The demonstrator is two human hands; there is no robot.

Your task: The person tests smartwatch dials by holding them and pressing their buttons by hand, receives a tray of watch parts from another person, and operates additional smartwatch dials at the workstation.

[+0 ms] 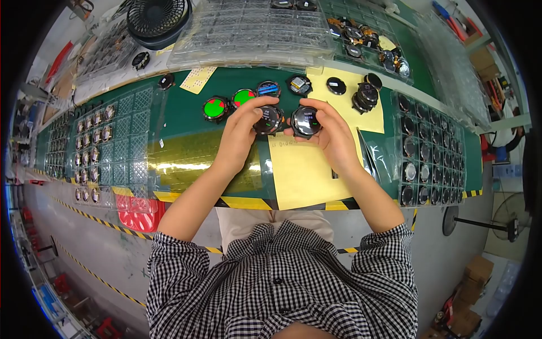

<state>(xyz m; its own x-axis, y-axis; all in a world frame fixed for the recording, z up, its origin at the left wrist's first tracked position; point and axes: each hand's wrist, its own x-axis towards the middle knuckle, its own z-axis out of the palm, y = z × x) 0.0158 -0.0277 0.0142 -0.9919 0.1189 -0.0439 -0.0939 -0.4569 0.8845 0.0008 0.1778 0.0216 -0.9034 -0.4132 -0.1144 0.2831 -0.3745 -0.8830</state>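
Note:
My left hand is closed round a round watch whose dark screen shows small text. In my right hand is a second round watch, its dark screen also lit with text. The two watches are held side by side, a small gap apart, above the green mat. Just beyond my left hand lie two watches with green and red screens and one with a blue screen. An opened watch lies face down behind the gap between my hands.
Clear trays of watches stand at the left and right. Yellow paper lies under my right hand. Stacked watches sit at the back right. A black fan and stacked clear trays stand behind.

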